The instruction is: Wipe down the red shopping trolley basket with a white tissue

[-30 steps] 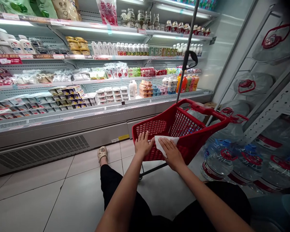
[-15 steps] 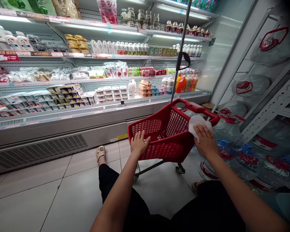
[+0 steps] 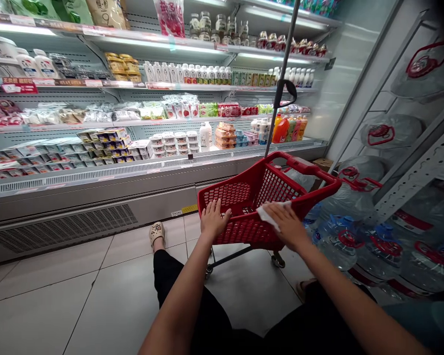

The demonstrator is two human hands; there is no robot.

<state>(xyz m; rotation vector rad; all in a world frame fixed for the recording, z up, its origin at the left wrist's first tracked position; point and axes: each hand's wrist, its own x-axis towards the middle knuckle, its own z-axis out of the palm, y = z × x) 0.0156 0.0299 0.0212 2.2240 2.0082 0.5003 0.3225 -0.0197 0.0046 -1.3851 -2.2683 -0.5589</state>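
The person is sitting low on the tiled floor (image 3: 77, 296), legs in dark trousers stretching forward, one sandalled foot (image 3: 157, 232) resting just left of the cart. The left hand (image 3: 213, 220) is lying flat on the near left corner of the red basket cart (image 3: 244, 197), fingers spread and draped over the rim. The right hand (image 3: 288, 224) is pressing a white wipe (image 3: 268, 215) against the near right rim, fingers held close together over the cloth, with only its left edge showing.

The cart is standing on small wheels (image 3: 277, 260), so, in my judgement, a hard sideways push with the wipe could roll or swing it away from the steadying hand. The cloth could also snag in the mesh wall.

Large water jugs (image 3: 336, 241) are crowding just beside the cart's right side, leaving little room there. Open floor is lying to the left. Beyond the cart, the chilled shelf unit (image 3: 133, 162) is running along the far side, close behind the upright handle pole (image 3: 281, 88).
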